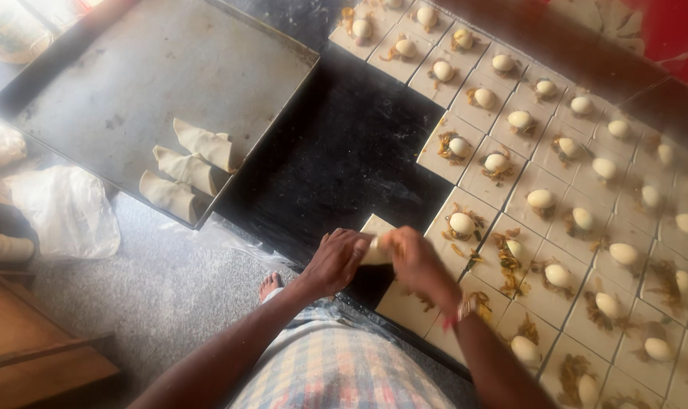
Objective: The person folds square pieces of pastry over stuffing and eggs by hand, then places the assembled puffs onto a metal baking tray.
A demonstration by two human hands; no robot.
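My left hand (335,260) and my right hand (415,260) meet over the black table's near edge, both pinched on one pale folded dough piece (375,250). Its filling is hidden by my fingers. To the right lie several flat dough squares (537,198) in rows, each topped with a boiled egg half (461,223) and a little brown onion mix. At the upper left, a metal baking tray (155,68) holds three folded dough parcels (185,170) near its front corner.
The black table (336,159) shows bare between tray and dough rows. A white plastic bag (64,212) lies on the grey floor at the left, beside a wooden piece (26,356). My bare foot (269,285) stands below the table edge.
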